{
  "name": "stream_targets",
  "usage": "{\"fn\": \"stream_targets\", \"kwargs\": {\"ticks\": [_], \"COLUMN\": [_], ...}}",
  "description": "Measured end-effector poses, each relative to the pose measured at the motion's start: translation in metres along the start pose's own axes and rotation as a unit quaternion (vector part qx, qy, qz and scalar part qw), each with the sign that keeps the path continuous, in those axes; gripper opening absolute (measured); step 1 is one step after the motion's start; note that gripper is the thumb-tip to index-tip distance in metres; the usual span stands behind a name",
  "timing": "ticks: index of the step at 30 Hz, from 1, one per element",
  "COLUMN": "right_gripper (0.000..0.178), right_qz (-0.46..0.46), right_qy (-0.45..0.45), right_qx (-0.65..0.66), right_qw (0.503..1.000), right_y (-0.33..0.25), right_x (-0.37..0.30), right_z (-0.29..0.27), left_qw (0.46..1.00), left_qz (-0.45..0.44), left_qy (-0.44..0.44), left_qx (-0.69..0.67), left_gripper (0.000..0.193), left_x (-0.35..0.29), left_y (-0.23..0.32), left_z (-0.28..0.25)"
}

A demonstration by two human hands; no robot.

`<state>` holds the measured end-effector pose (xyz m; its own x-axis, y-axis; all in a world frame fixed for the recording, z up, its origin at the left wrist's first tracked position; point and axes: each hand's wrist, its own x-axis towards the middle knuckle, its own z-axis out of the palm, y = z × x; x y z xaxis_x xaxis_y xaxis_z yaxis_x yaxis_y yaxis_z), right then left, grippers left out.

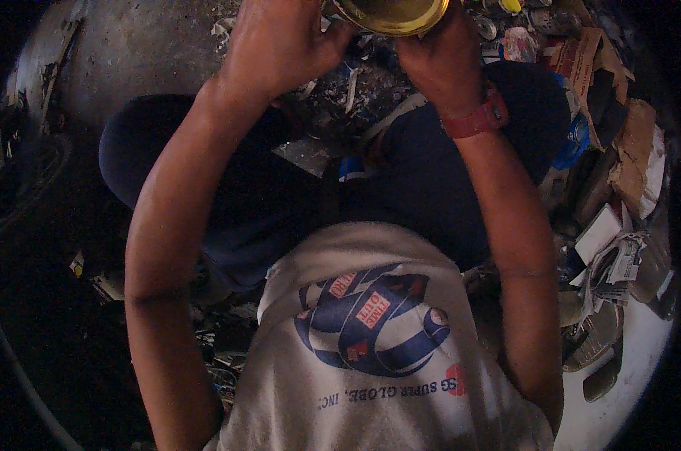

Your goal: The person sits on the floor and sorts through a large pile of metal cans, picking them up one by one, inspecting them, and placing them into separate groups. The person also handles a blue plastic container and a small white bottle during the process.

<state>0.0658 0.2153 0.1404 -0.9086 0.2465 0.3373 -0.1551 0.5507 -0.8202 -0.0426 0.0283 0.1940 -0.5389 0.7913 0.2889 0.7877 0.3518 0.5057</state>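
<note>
At the top edge, a round gold-coloured tin can (pixel 395 28) shows its shiny circular end and rim; the rest of it is cut off. My right hand (pixel 442 68) is closed around the can's right side, with a red wristwatch (pixel 477 120) on that arm. Left of the can is my left hand (pixel 284 41), its thumb pointing toward the rim. The other left fingers lie beyond the picture's edge, so their grip is hidden. Both hands are raised ahead of my bent, dark-clothed knees.
Small scraps and litter (pixel 344 94) lie between my knees. To the right are torn cardboard (pixel 592 68), a blue plastic piece (pixel 573 143), crumpled papers (pixel 618 259) and a pale plastic piece (pixel 626 376). A dark wheel (pixel 28 180) is at the left, near concrete floor (pixel 137 52).
</note>
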Motion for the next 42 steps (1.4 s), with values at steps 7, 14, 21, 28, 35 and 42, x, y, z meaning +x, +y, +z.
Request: {"fn": "stream_targets", "kwargs": {"ticks": [7, 14, 21, 28, 35, 42], "right_gripper": [0.047, 0.041, 0.037, 0.040, 0.042, 0.040], "right_qz": [-0.011, -0.010, -0.015, -0.003, -0.016, -0.010], "right_qy": [0.001, -0.021, -0.019, -0.023, -0.014, -0.059], "right_qx": [0.029, 0.007, 0.001, -0.004, -0.042, -0.020], "right_qw": [1.000, 1.000, 1.000, 1.000, 0.999, 0.998], "right_y": [-0.006, -0.010, -0.018, -0.018, -0.014, -0.009], "right_x": [0.000, 0.003, 0.004, 0.004, -0.005, -0.007], "right_z": [-0.003, -0.005, -0.008, -0.007, -0.008, -0.014], "left_qw": [0.999, 0.999, 0.999, 0.999, 0.991, 0.998], "left_qz": [-0.031, -0.020, -0.033, -0.027, -0.087, 0.011], "left_qy": [-0.030, -0.020, -0.032, -0.029, -0.086, -0.058], "left_qx": [0.010, -0.041, -0.025, -0.033, -0.058, 0.015], "left_gripper": [0.082, 0.080, 0.083, 0.085, 0.077, 0.082], "left_x": [-0.003, 0.002, -0.001, -0.001, -0.002, -0.012], "left_y": [0.000, 0.002, 0.004, 0.009, 0.005, -0.003], "left_z": [-0.004, -0.004, -0.008, -0.012, -0.007, 0.002]}}
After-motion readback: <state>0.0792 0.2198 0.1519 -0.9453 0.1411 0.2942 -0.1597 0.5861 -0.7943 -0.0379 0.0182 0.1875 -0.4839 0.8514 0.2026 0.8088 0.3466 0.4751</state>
